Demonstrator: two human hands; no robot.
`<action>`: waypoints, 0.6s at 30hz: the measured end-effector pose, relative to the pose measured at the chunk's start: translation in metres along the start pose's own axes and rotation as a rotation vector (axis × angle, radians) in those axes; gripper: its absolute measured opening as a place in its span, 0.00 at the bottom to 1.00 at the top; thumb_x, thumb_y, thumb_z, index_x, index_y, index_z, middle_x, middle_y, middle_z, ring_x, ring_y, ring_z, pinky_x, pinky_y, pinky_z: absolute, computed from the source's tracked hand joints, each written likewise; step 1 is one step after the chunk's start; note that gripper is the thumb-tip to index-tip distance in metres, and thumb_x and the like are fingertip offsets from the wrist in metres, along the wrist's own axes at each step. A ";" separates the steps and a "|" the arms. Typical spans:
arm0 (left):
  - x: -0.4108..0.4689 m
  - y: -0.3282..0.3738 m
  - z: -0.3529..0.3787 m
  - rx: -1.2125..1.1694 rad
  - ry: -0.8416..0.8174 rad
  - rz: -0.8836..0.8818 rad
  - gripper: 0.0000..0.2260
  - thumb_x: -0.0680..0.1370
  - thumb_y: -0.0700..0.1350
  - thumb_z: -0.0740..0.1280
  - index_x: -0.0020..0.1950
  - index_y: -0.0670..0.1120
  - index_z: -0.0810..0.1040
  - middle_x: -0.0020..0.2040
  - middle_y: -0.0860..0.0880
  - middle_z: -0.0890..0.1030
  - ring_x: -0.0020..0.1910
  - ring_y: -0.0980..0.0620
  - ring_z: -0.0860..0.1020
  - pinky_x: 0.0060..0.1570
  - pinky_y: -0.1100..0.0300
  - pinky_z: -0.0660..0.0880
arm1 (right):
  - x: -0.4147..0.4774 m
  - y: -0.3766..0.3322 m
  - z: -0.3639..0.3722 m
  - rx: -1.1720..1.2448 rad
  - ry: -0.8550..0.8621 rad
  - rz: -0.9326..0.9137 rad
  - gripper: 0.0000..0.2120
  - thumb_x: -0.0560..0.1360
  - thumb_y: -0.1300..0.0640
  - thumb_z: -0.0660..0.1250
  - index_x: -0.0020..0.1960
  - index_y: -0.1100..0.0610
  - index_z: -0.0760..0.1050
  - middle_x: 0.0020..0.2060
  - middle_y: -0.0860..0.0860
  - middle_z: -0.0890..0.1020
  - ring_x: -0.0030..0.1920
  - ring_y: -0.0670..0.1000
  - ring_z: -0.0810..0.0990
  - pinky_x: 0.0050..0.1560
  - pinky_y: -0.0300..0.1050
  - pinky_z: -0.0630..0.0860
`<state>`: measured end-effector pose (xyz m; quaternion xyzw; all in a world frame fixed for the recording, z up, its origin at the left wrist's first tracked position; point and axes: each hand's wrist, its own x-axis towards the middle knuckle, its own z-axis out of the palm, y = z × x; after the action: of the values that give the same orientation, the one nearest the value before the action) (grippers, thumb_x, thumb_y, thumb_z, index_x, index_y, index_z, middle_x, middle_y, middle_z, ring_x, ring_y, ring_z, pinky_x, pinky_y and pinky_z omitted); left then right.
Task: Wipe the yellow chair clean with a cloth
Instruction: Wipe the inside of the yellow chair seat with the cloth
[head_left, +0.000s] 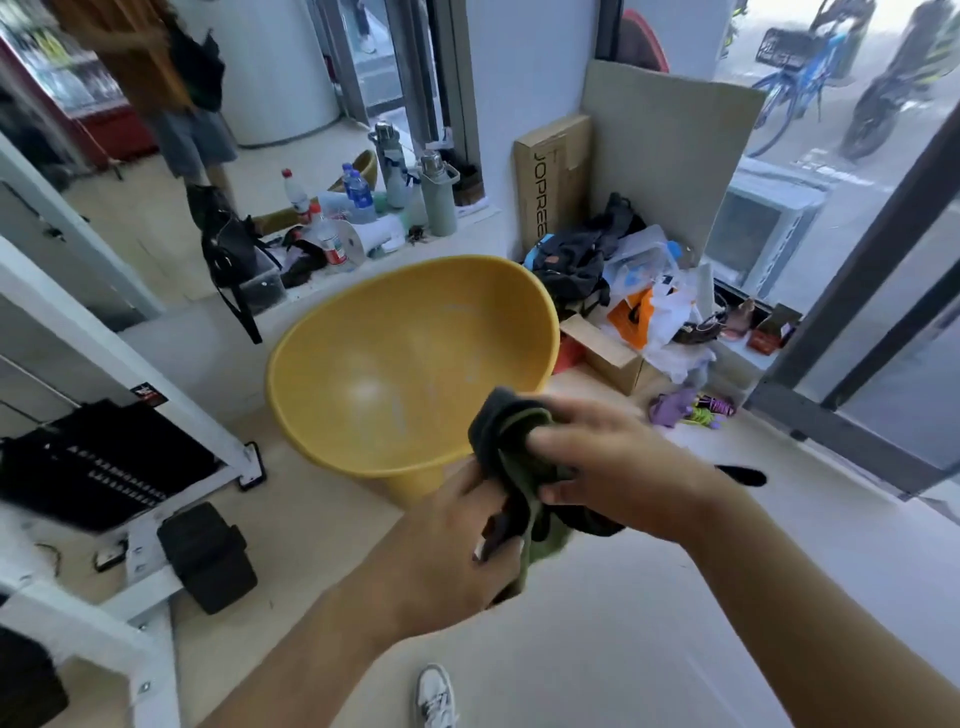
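The yellow chair (395, 358) is a bowl-shaped seat on a short yellow base, standing on the floor in the middle of the head view. Pale streaks show on its inner surface. Just in front of its near rim I hold a dark grey and green cloth (511, 447) with both hands. My left hand (457, 540) grips the cloth's lower part from below. My right hand (597, 462) grips its upper, bunched part from the right. The cloth hangs above the floor, beside the rim; whether it touches the chair I cannot tell.
White metal frames with a black panel (98, 462) and a dark block (208, 556) stand at the left. Bottles (358, 208), a black bag, boxes and clutter line the sill behind the chair. A person stands at the far left back. My shoe (435, 696) is below.
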<state>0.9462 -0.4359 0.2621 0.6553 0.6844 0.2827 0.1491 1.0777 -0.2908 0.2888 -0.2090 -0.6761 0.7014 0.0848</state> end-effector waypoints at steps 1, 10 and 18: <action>0.005 0.002 0.003 0.063 0.024 0.049 0.08 0.72 0.46 0.62 0.50 0.47 0.75 0.47 0.51 0.75 0.41 0.58 0.70 0.39 0.61 0.74 | 0.001 0.001 0.006 -0.016 0.048 -0.012 0.10 0.73 0.57 0.70 0.53 0.56 0.80 0.41 0.50 0.83 0.42 0.47 0.81 0.46 0.47 0.78; 0.064 -0.069 0.002 -0.633 -0.095 -0.429 0.20 0.69 0.53 0.73 0.60 0.57 0.77 0.59 0.61 0.78 0.63 0.60 0.73 0.64 0.58 0.69 | 0.051 0.004 -0.036 0.317 0.206 0.143 0.17 0.78 0.66 0.58 0.37 0.57 0.81 0.35 0.56 0.79 0.37 0.52 0.78 0.42 0.46 0.72; 0.126 -0.167 -0.018 -0.762 0.035 -0.625 0.14 0.81 0.48 0.59 0.44 0.41 0.77 0.37 0.46 0.76 0.36 0.50 0.73 0.33 0.59 0.70 | 0.181 0.025 -0.081 -0.092 0.467 0.205 0.11 0.78 0.59 0.58 0.54 0.45 0.74 0.50 0.55 0.78 0.51 0.56 0.77 0.53 0.55 0.76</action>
<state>0.7881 -0.3125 0.1998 0.3127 0.6985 0.4659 0.4442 0.9520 -0.1460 0.2316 -0.4363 -0.6447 0.6076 0.1576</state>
